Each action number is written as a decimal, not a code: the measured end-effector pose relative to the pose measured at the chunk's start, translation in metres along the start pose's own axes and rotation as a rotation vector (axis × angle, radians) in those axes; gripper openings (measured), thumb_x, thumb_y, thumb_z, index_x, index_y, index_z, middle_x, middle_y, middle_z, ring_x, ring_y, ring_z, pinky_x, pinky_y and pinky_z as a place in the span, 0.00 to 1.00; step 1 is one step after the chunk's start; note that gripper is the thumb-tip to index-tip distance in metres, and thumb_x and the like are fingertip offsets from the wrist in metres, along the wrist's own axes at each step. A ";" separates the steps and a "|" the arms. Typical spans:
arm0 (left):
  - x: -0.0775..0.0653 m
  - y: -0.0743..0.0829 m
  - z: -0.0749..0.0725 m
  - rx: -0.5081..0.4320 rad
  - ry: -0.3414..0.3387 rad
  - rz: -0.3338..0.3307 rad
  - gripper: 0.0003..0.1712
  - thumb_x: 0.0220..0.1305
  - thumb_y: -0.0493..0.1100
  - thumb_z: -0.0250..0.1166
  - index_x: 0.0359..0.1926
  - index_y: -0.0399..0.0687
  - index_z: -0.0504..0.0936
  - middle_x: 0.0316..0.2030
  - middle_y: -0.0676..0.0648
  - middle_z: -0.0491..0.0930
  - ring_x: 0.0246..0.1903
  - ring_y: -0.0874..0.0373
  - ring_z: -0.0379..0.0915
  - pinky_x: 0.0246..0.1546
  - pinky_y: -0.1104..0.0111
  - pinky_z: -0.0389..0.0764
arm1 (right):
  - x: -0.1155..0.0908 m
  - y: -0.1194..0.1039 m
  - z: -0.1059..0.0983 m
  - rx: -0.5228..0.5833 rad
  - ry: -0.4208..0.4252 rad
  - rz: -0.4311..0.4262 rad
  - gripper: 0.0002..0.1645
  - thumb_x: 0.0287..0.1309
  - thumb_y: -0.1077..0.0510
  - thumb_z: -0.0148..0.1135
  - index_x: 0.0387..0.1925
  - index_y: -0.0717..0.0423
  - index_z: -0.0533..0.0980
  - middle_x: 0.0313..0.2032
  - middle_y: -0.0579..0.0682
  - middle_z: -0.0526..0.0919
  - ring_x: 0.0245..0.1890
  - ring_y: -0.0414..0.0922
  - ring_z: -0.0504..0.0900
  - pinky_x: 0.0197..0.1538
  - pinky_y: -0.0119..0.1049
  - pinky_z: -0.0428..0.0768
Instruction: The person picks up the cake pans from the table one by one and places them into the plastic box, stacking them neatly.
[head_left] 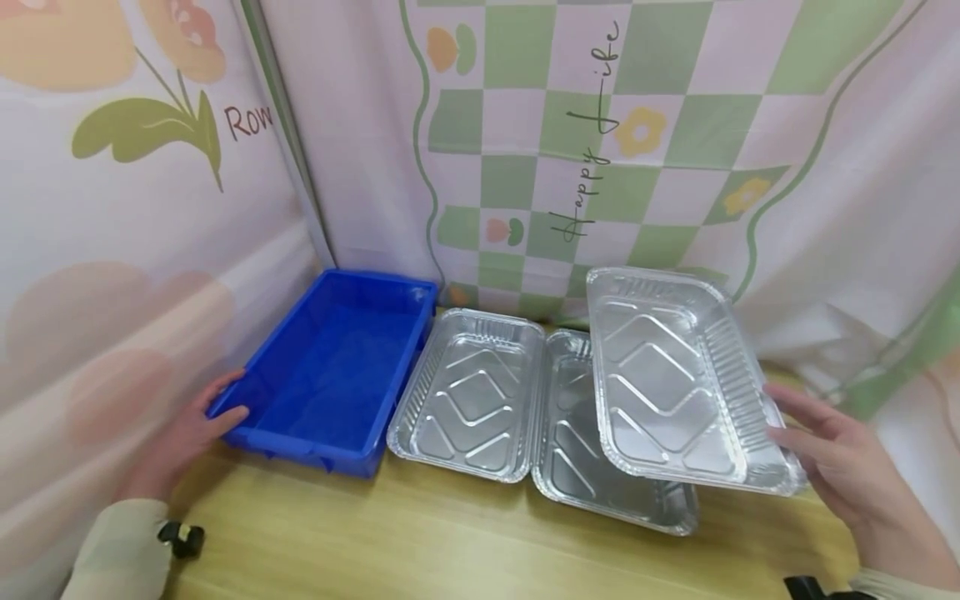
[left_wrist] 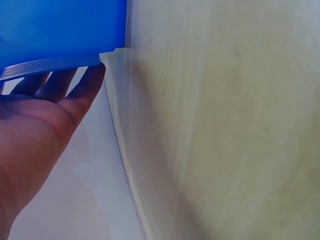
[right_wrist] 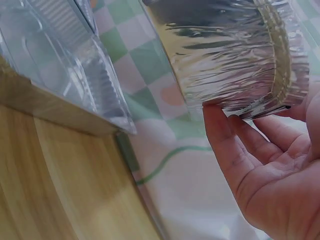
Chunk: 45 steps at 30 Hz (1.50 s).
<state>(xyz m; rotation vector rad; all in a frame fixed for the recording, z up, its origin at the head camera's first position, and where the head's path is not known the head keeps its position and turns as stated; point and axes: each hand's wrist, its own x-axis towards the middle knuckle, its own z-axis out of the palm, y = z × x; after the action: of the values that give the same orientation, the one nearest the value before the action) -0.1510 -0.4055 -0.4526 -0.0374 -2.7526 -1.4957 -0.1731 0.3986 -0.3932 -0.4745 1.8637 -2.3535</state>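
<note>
My left hand [head_left: 197,429] grips the near left corner of a blue plastic bin [head_left: 315,442], thumb over the rim. From the left wrist view, its fingers [left_wrist: 87,92] reach under the bin's outer edge. On the right, my right hand [head_left: 855,467] holds a foil tray [head_left: 660,375] by its right side, tilted and raised. That tray overlaps a second foil tray [head_left: 573,467] lying on the table. The right wrist view shows fingertips [right_wrist: 215,117] against the held tray's crinkled outer wall [right_wrist: 225,65]. A third foil tray [head_left: 480,400] lies between the bin and the second tray.
The wooden table [head_left: 420,550] runs along the front. Behind it hangs a curtain [head_left: 517,125] with green checks and flowers, close to the far rims of the trays. Another printed curtain [head_left: 150,275] hangs at the left, next to the bin.
</note>
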 end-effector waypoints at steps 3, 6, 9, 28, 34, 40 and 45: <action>-0.002 0.001 0.000 -0.004 -0.009 -0.013 0.39 0.74 0.48 0.56 0.78 0.50 0.48 0.72 0.29 0.46 0.66 0.29 0.46 0.63 0.51 0.58 | 0.005 0.002 0.007 0.012 -0.010 0.005 0.37 0.61 0.83 0.43 0.66 0.56 0.70 0.59 0.46 0.76 0.45 0.46 0.83 0.43 0.36 0.82; -0.004 0.002 -0.002 -0.002 -0.026 -0.026 0.40 0.74 0.49 0.56 0.78 0.52 0.46 0.74 0.30 0.39 0.69 0.26 0.35 0.59 0.32 0.48 | 0.010 0.002 0.015 0.013 -0.029 0.008 0.37 0.62 0.83 0.43 0.68 0.57 0.68 0.59 0.47 0.76 0.45 0.47 0.83 0.43 0.38 0.82; -0.005 0.003 -0.002 -0.004 -0.041 -0.031 0.41 0.74 0.49 0.56 0.78 0.53 0.45 0.75 0.31 0.35 0.69 0.25 0.31 0.56 0.27 0.45 | 0.014 0.003 0.023 0.015 -0.044 0.011 0.36 0.62 0.83 0.43 0.69 0.58 0.67 0.60 0.47 0.76 0.45 0.48 0.83 0.43 0.40 0.82; -0.003 0.003 0.002 -0.044 -0.035 -0.029 0.39 0.75 0.48 0.54 0.78 0.53 0.45 0.75 0.31 0.35 0.69 0.25 0.31 0.58 0.28 0.44 | 0.054 0.022 0.096 0.004 -0.065 0.027 0.32 0.64 0.78 0.48 0.68 0.61 0.66 0.62 0.51 0.71 0.45 0.47 0.82 0.43 0.38 0.82; -0.003 0.003 0.002 -0.031 -0.022 -0.044 0.40 0.74 0.49 0.55 0.78 0.52 0.45 0.74 0.30 0.37 0.69 0.25 0.33 0.59 0.29 0.44 | 0.066 0.029 0.115 0.067 -0.069 0.041 0.31 0.64 0.77 0.50 0.67 0.60 0.67 0.57 0.51 0.74 0.45 0.46 0.82 0.43 0.39 0.82; -0.004 0.001 0.001 -0.046 -0.009 -0.044 0.40 0.74 0.48 0.56 0.78 0.50 0.45 0.74 0.30 0.38 0.69 0.26 0.32 0.60 0.30 0.42 | 0.078 0.037 0.133 0.064 -0.040 0.033 0.30 0.63 0.76 0.52 0.66 0.63 0.68 0.53 0.52 0.77 0.44 0.44 0.82 0.44 0.37 0.82; -0.004 -0.001 0.001 -0.043 -0.011 -0.041 0.40 0.74 0.48 0.55 0.78 0.50 0.45 0.74 0.31 0.37 0.69 0.26 0.32 0.60 0.30 0.43 | 0.087 0.043 0.149 0.106 -0.057 0.032 0.29 0.63 0.77 0.52 0.66 0.63 0.68 0.53 0.53 0.77 0.44 0.45 0.82 0.44 0.37 0.82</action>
<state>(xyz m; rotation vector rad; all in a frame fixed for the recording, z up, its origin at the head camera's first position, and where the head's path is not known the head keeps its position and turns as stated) -0.1469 -0.4049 -0.4542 0.0112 -2.7463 -1.5684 -0.2155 0.2261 -0.3887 -0.4912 1.6996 -2.3767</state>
